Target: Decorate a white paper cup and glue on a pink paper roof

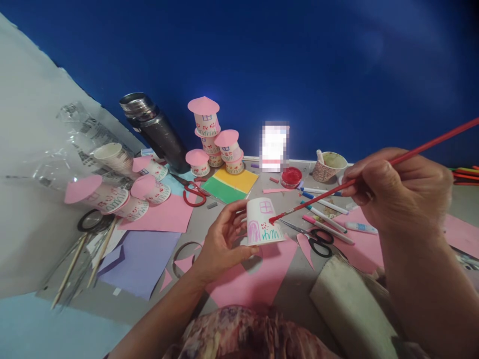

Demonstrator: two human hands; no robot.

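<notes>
Hands apart: your left hand [220,243] grips paper cup [258,212] mid-frame, probably steadying drawn side toward you. Your right hand [404,194], frame right, pinches paintbrush [329,193] well behind bristles (knuckles clear of artwork, I guess).

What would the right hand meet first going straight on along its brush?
Likely the white cup in the left hand: the tip of the brush held by the right hand appears at its side, though contact is unclear.
</notes>
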